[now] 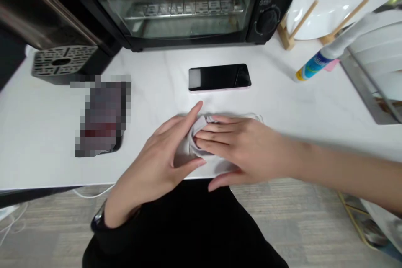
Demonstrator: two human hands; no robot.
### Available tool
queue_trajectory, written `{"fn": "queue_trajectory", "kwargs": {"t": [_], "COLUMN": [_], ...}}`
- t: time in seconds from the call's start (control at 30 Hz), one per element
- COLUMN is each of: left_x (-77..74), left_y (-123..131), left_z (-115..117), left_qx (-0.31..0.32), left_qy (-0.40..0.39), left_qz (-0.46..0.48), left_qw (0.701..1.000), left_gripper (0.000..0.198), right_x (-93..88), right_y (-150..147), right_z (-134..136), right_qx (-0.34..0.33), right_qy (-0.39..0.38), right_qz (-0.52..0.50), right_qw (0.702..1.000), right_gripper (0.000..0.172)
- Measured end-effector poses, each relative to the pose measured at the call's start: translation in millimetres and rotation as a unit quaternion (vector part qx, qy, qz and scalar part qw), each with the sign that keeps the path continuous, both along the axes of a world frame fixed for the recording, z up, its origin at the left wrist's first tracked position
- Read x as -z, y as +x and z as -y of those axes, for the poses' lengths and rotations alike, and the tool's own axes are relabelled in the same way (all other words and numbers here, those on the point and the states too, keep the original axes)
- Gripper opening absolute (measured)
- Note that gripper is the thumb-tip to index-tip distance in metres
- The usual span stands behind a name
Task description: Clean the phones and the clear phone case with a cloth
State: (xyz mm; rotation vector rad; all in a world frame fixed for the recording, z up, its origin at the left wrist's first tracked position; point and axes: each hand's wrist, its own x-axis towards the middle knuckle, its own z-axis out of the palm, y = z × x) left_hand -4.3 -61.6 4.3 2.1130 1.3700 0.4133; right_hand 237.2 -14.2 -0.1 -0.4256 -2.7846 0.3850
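A light grey, folded piece of cloth (198, 126) lies on the white countertop near its front edge, between my two hands. A thin white cord (258, 117) shows beyond my right knuckles; whether it belongs to the cloth I cannot tell. My left hand (163, 150) rests at the cloth's left side, thumb and forefinger spread apart around it. From the right, my right hand (238, 146) covers most of the cloth. Its fingers are bent together with their tips in the fold, and the thumb stays apart near the counter edge.
A black phone (220, 78) lies behind my hands, before a toaster oven (188, 42). To the left are a blurred-out dark item (102, 119) and a drip tray (64, 60). At right stand a blue-white tube (317, 65), a wooden rack (285, 35) and a metal dish rack (361, 83).
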Motion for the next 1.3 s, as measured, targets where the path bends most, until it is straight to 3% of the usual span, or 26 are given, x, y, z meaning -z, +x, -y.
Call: {"fn": "queue_trajectory", "kwargs": {"t": [0.13,0.27,0.37,0.43,0.57,0.73,0.83,0.97,1.1,1.2,1.3], "left_x": [-1.8,-4.0,-4.7,-3.8,1.2,5.6,4.9,6.0,5.9,4.0,3.4], "left_y": [1,3,4,4,2,-5,-7,-6,-4,-1,0], "left_z": [0,1,1,1,1,4,5,5,5,5,5], "left_qx": [-0.005,0.019,0.019,0.016,0.004,-0.018,-0.004,0.002,0.006,0.009,0.001], "left_qy": [-0.001,-0.007,-0.008,-0.007,-0.008,-0.006,-0.006,0.007,0.003,-0.003,0.001], "left_qz": [0.019,0.019,0.015,0.013,0.015,0.041,0.041,0.018,0.005,0.003,0.002], "left_qw": [1.000,1.000,1.000,1.000,1.000,0.999,0.999,1.000,1.000,1.000,1.000], "left_gripper": [0.098,0.102,0.100,0.099,0.096,0.092,0.094,0.096,0.097,0.099,0.102], "right_x": [-5.5,-7.5,-6.7,-4.2,7.0,12.4,7.2,-1.1,-3.9,2.0,10.3], "right_y": [-12,35,73,84,51,-13,-3,53,90,71,21], "right_z": [9,11,1,-6,-4,24,34,33,21,16,20], "right_qx": [-0.046,-0.049,-0.022,-0.005,0.032,0.021,0.019,0.027,0.056,0.087,0.086], "right_qy": [-0.004,-0.024,-0.004,0.021,0.030,0.012,-0.003,-0.016,0.036,0.048,0.011], "right_qz": [0.005,0.019,0.040,0.050,-0.005,-0.040,-0.030,0.017,0.044,0.026,-0.015], "right_qw": [0.999,0.998,0.999,0.999,0.999,0.999,0.999,0.999,0.997,0.995,0.996], "right_gripper": [0.067,0.060,0.053,0.052,0.071,0.077,0.074,0.066,0.059,0.076,0.087]}}
